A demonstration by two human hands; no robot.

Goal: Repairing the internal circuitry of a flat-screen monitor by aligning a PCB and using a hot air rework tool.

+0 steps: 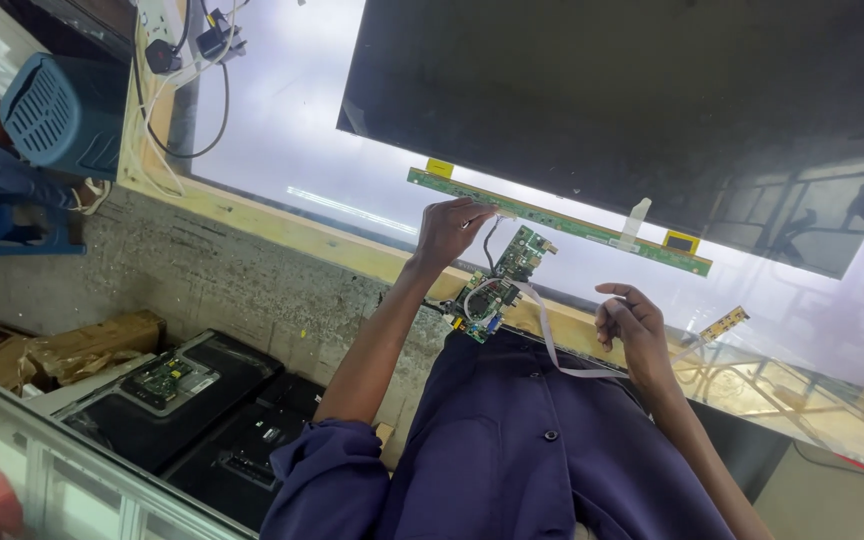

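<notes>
Lit glass surface (292,130) carries a dark panel (632,100); left hand (449,228) pinches its green strip board (552,218), steadying it, while right hand (632,322), loosely curled and empty, hovers beside a ribbon-cabled circuit board (497,285) nearer the person.

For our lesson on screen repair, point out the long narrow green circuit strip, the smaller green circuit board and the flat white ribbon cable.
long narrow green circuit strip (562,222), head view, middle of its length.
smaller green circuit board (497,285), head view, its centre.
flat white ribbon cable (549,340), head view, mid-run below the board.
</notes>
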